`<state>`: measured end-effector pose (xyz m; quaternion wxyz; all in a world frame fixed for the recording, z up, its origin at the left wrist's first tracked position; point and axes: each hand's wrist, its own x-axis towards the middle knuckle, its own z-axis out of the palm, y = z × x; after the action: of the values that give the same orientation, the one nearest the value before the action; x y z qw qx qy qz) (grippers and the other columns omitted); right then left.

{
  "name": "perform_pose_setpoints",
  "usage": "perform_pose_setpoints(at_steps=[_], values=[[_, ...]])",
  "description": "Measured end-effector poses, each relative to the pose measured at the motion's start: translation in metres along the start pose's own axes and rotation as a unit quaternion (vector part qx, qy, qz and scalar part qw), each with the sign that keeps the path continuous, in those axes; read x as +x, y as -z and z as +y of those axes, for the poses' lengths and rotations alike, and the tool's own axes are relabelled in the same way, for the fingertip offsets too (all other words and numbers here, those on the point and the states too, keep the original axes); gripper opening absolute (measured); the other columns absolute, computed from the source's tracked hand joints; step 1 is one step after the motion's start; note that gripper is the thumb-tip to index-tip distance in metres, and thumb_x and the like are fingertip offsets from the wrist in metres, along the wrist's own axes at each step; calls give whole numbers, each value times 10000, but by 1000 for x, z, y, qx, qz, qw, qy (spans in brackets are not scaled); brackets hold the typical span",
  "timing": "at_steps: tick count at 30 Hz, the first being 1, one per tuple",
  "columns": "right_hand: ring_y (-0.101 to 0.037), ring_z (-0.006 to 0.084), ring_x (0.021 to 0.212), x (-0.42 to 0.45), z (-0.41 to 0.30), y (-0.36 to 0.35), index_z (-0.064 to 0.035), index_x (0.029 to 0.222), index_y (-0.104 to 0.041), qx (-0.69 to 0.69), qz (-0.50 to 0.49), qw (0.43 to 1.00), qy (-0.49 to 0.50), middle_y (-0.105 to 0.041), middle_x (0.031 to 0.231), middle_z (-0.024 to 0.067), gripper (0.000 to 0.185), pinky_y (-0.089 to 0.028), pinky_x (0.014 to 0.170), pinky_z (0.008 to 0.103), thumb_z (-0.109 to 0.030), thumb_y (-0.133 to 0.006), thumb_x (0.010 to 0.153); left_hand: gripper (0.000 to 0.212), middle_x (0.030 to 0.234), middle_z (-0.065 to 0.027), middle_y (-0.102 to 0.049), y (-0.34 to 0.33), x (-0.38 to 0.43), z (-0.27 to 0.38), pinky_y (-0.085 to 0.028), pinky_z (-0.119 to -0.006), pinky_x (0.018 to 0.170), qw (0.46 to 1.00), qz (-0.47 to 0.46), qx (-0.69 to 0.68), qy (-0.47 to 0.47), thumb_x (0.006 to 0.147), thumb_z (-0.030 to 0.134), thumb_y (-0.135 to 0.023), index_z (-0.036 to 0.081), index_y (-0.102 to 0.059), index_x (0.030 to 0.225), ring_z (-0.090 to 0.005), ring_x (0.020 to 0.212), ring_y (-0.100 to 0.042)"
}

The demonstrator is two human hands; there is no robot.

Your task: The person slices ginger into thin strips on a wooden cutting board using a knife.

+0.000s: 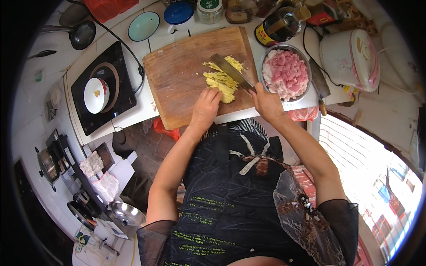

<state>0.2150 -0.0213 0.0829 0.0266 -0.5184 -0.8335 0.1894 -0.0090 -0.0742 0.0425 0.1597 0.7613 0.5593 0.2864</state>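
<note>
On the wooden cutting board [179, 69] lies a heap of yellow ginger, cut into thin shreds [219, 77] at the far side and flat overlapping slices [227, 94] nearer me. The bent fingertips of my left hand [205, 105] press on the left edge of the slices, holding them against the board. My right hand [268, 103] grips the handle of a cleaver [231, 71], mostly hidden in the fist. The blade points away to the left and lies across the shreds, a little beyond my left fingers. Some shreds show past the blade.
Right of the board stands a metal bowl of cut raw meat [287, 74], with another knife [320, 79] beside it. A rice cooker [351, 60] and sauce bottle [281, 25] stand beyond. On the left, an induction cooktop [116, 79] carries a white bowl [95, 96].
</note>
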Motion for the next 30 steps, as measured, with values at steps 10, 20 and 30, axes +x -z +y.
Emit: perform_pose_setpoints(at_steps=[10,20,30], values=[[-630,351,560,2,-31,25,-53,943,-417,-75,-73,991,86,-611,656,176,178,-477,481,457,-216,-487,946,369,1200,-95,-565,-16,-5,1,-500,-340,903,998,-22,46,34,779,19,-522,-8,-606,1137,-281,1120,-521],[-641,363,609,4,-20,1,-23,987,-422,-45,-100,991,71,-634,714,196,156,-491,513,455,-119,-483,881,341,1204,-81,-568,-16,-2,0,-519,-330,865,998,-19,52,31,783,29,-527,-2,-610,1112,-271,1115,-527],[-640,347,593,11,-41,31,-30,981,-420,-71,-89,989,89,-631,704,185,193,-498,510,440,-210,-480,947,367,1182,-91,-557,-20,-9,-7,-516,-346,866,998,-30,26,46,782,28,-521,23,-598,1141,-289,1110,-516]])
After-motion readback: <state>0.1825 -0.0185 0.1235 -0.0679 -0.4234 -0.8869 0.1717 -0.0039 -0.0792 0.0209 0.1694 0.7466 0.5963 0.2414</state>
